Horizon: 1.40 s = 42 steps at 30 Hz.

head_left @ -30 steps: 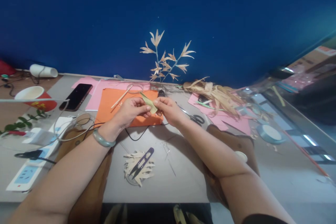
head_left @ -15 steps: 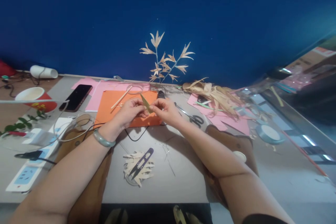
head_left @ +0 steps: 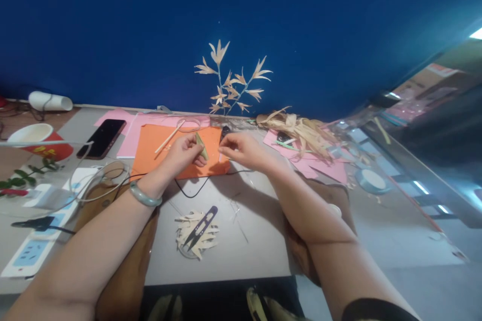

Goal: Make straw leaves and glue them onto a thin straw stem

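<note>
My left hand (head_left: 183,152) pinches a small pale green leaf strip (head_left: 201,146) above the orange sheet (head_left: 158,149). A green bangle (head_left: 144,195) circles that wrist. My right hand (head_left: 241,148) hovers a little to the right of the strip, its fingers curled in a pinch; whether anything is in them I cannot make out. Nearer me on the grey table (head_left: 256,241), black thread snips (head_left: 201,226) lie on a small heap of cut leaf pieces (head_left: 193,238).
A dried leaf sprig (head_left: 230,83) stands at the back. A heap of dry husks (head_left: 299,133), pink paper (head_left: 320,163) and black scissors lie right. A phone (head_left: 101,138), red cup (head_left: 37,139), cables and a power strip (head_left: 32,251) lie left; a tape roll (head_left: 371,179) sits far right.
My hands have drawn apart: the right hand let go of the leaf strip, which stays in the left hand, now turned more upright. The view shifted slightly.
</note>
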### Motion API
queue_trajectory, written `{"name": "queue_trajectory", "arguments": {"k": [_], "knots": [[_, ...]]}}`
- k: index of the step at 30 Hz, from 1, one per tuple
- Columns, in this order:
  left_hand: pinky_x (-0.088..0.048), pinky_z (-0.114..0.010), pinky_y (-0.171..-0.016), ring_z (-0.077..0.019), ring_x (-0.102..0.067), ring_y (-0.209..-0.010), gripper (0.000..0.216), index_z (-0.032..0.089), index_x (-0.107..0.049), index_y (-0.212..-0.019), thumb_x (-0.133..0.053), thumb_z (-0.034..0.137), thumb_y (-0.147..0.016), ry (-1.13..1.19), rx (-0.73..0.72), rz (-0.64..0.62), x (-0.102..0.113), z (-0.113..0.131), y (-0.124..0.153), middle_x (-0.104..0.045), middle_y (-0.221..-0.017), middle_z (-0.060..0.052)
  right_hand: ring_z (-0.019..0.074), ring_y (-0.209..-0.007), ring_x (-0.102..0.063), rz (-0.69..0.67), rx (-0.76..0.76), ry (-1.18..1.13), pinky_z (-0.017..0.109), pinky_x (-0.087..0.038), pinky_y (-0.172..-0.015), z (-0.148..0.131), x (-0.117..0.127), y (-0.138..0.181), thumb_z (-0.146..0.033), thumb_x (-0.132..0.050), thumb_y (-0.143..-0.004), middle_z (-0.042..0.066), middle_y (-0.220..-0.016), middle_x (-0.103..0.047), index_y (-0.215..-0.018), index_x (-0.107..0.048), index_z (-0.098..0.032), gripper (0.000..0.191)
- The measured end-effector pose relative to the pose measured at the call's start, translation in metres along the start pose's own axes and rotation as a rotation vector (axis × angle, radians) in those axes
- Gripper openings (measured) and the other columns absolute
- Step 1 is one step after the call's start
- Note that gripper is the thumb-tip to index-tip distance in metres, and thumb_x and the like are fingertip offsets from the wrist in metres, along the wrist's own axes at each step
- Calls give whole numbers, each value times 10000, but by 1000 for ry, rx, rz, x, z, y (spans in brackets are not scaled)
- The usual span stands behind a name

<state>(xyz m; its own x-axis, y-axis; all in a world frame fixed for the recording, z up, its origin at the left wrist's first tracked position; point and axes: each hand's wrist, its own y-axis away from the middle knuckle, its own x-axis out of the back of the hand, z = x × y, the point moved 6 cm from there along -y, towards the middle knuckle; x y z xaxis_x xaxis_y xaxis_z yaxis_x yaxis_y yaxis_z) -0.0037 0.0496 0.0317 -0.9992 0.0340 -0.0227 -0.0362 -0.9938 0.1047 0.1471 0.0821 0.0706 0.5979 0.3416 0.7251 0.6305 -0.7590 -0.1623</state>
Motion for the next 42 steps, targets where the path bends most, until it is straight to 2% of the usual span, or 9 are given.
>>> {"name": "queue_trajectory", "arguments": {"k": [4, 8, 10, 15, 22, 29, 33, 38, 42], "knots": [[-534, -221, -491, -124, -634, -462, 195, 184, -433, -715, -620, 224, -756, 27, 17, 26, 3, -2, -1, -658, -542, -10, 127, -601, -536, 36, -121, 387, 257, -333, -575, 10, 47, 4, -250, -661, -743, 34, -664, -663, -709, -688, -176, 86], [-515, -199, -464, -120, -625, -435, 201, 178, -449, -717, -638, 227, -767, 60, 48, 48, 4, -5, -4, -647, -515, -9, 126, -516, -507, -215, -322, 735, 275, -306, -530, 60, 59, 18, -127, -731, -590, 32, -500, -584, -546, -657, -184, 103], [-499, -185, -449, -118, -618, -421, 197, 176, -456, -726, -638, 231, -776, 82, 68, 76, 6, -8, -5, -637, -497, -4, 130, -494, -506, -311, -412, 790, 277, -309, -520, 88, 58, 32, -99, -755, -528, 25, -424, -519, -443, -579, -169, 208], [-446, -161, -390, -119, -600, -387, 135, 182, -465, -751, -569, 241, -815, 138, 69, 100, 8, -11, -7, -648, -504, -10, 168, -548, -561, -280, -526, 760, 297, -310, -530, 123, 60, 66, -130, -758, -562, 43, -429, -492, -390, -440, -181, 365], [-447, -175, -387, -131, -604, -387, 144, 173, -484, -737, -515, 278, -831, 169, 88, 128, 10, -9, -5, -664, -523, -43, 161, -478, -512, -229, -543, 751, 289, -291, -491, 121, 66, 78, -175, -692, -597, 33, -466, -515, -448, -485, -192, 255], [-499, -224, -440, -172, -650, -447, 177, 182, -513, -833, -518, 359, -842, 192, 107, 108, 9, -12, -8, -651, -520, -29, 175, -574, -529, -49, -552, 865, 309, -286, -536, 90, 106, 78, -307, -643, -699, 84, -621, -622, -626, -646, -189, 139], [-542, -241, -531, -177, -688, -537, 151, 187, -485, -784, -543, 319, -831, 242, 92, 79, 7, -12, -9, -664, -561, -33, 167, -637, -558, 133, -401, 633, 284, -342, -568, 52, 100, 71, -309, -646, -704, 65, -749, -678, -770, -660, -189, 137], [-547, -218, -620, -124, -683, -585, 190, 160, -503, -732, -676, 238, -734, 244, 30, 31, 5, -8, -6, -698, -665, -48, 128, -582, -532, 232, -250, -34, 253, -384, -530, 24, 51, 51, -318, -657, -691, 18, -716, -646, -857, -613, -180, 220], [-526, -197, -593, -100, -651, -556, 224, 151, -540, -710, -728, 272, -698, 218, -10, 35, 10, -7, -7, -679, -629, -22, 111, -604, -535, 258, -248, -527, 241, -403, -530, 23, 19, 31, -353, -722, -651, 14, -739, -648, -876, -623, -166, 308]]}}
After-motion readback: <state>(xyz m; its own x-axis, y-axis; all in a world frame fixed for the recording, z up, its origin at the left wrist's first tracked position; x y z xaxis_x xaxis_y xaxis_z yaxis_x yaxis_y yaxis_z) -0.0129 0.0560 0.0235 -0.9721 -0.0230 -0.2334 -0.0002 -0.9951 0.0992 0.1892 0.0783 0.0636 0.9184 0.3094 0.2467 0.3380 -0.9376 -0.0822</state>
